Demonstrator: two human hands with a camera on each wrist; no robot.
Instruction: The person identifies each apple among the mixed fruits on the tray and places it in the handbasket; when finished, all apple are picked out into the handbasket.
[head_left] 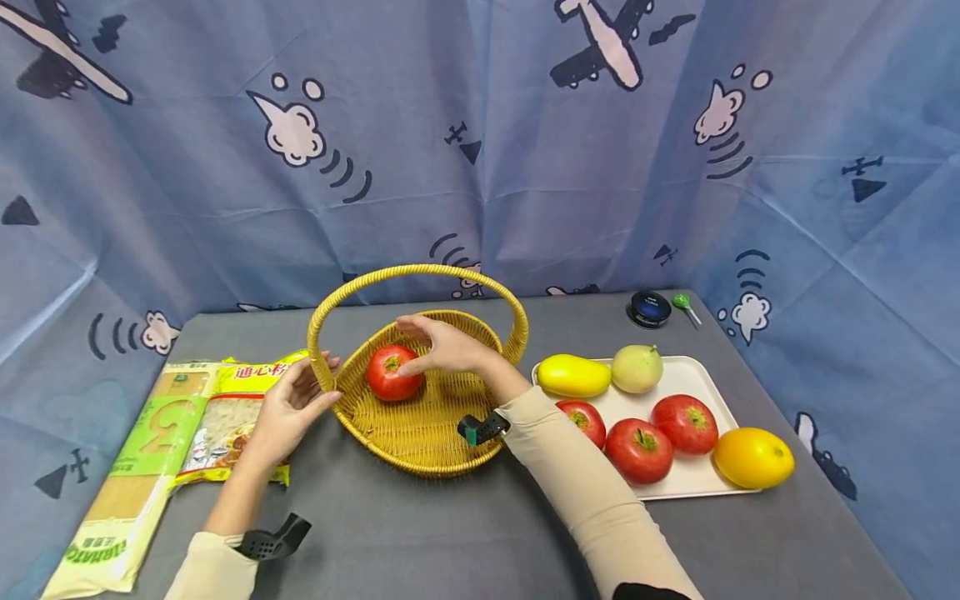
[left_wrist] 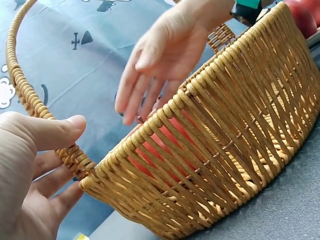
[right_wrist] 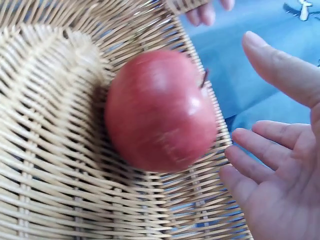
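Observation:
A yellow wicker basket (head_left: pixel 442 429) with a tall arched handle (head_left: pixel 422 269) stands mid-table. One red apple (head_left: pixel 388 379) lies inside, against its left wall. My left hand (head_left: pixel 288 408) holds the handle's left foot, thumb on the near side and fingers behind, as the left wrist view shows. Over the basket, my right hand (head_left: pixel 450 346) is spread above and beside the apple. In the right wrist view a gap separates the right fingers (right_wrist: pixel 270 150) from the apple (right_wrist: pixel 160 112), and nothing is in that hand.
Right of the basket, a white tray (head_left: pixel 701 483) bears several red apples, a yellow mango (head_left: pixel 573 376), a pale green fruit (head_left: pixel 637 369) and an orange-yellow fruit (head_left: pixel 753 458). A noodle pack (head_left: pixel 142 467) and pasta bag (head_left: pixel 232 425) lie left. Behind are a dark round tin (head_left: pixel 648 308) and green lollipop (head_left: pixel 682 301).

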